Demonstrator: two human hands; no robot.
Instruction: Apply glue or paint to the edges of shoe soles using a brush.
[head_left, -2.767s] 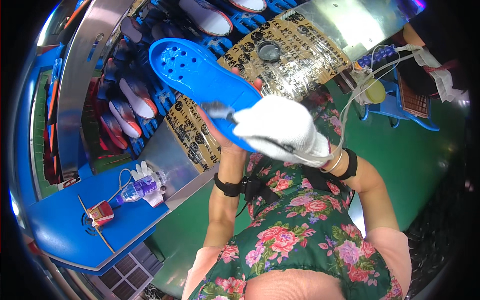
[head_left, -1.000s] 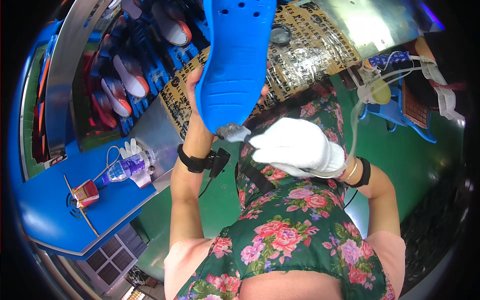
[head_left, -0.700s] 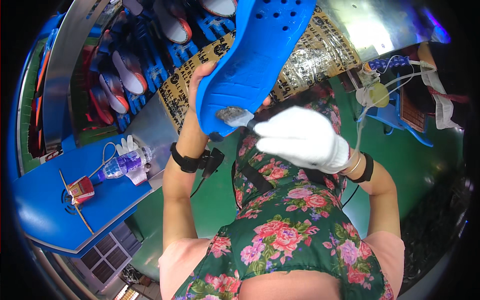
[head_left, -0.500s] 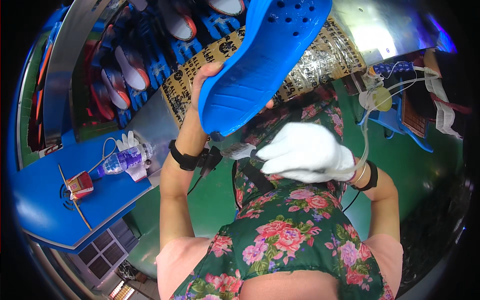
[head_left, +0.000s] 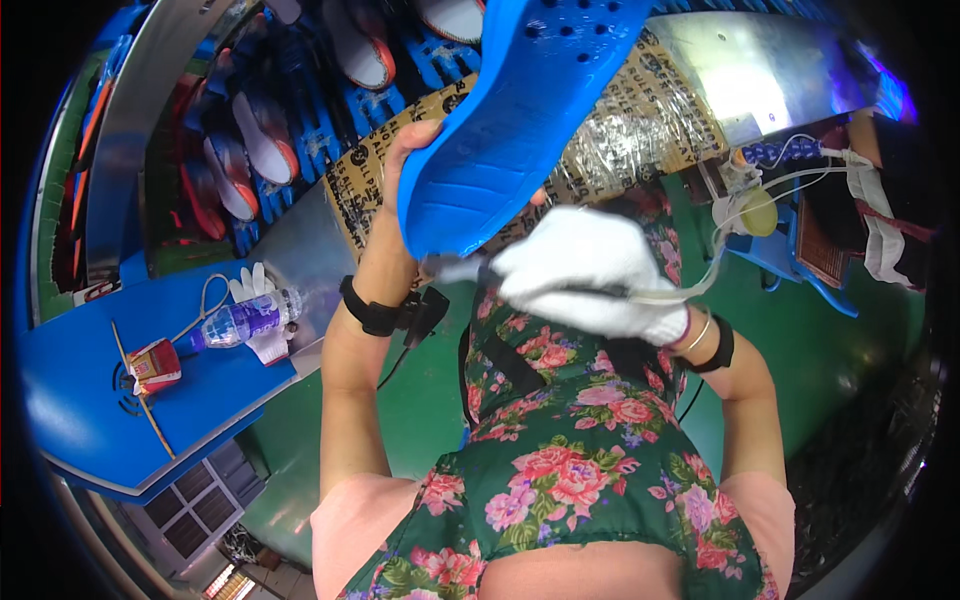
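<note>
A glossy blue shoe sole (head_left: pixel 500 150), with a cluster of round holes at its far end, is held tilted in my bare left hand (head_left: pixel 402 160). The thumb shows at its left edge and a fingertip shows at its right; the other fingers are hidden behind it. My right hand (head_left: pixel 590 270), in a white glove, is closed around a brush (head_left: pixel 462 268) smeared by motion. The bristles are at the sole's near rounded end; whether they touch it I cannot tell. A thin clear tube (head_left: pixel 690 290) runs to the gloved hand.
Behind the sole lies a taped cardboard sheet (head_left: pixel 350 195). Shoe uppers (head_left: pixel 265 145) stand on a blue rack at the far left. A blue table (head_left: pixel 80 400) at left carries a bottle (head_left: pixel 240 322), a white glove (head_left: pixel 268 345) and a small red box (head_left: pixel 155 367). A blue stool (head_left: pixel 790 265) stands at right.
My gloved right hand has moved left and slightly up, bringing the brush to the sole's near end. The sole has shifted slightly up and left in my left hand.
</note>
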